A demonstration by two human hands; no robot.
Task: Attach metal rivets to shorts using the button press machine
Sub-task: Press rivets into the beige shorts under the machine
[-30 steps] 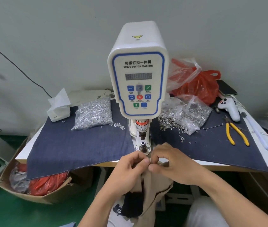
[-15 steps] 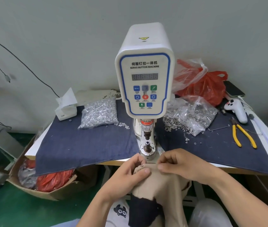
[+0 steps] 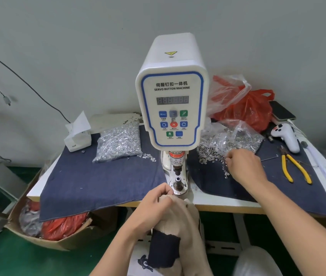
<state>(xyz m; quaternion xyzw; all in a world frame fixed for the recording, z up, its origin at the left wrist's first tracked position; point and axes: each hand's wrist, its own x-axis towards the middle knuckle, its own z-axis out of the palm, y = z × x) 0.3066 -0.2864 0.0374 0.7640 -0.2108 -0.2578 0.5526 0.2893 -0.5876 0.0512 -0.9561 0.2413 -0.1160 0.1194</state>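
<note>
The shorts (image 3: 180, 218) in the left hand (image 3: 154, 208) are tan with a dark blue patch. Silver rivets (image 3: 212, 156) shine by the right hand (image 3: 243, 166).

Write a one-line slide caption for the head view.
Left hand holds beige shorts at the button press machine while right hand reaches into loose rivets.

White table (image 3: 214, 202) w/ denim cloth (image 3: 102, 182)

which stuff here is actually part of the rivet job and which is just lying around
In use: button machine; beige shorts held by the left hand; loose metal rings under the right hand; bag of silver rivets.

Lying about: yellow pliers; white controller; phone; red bag; tissue box.
</note>
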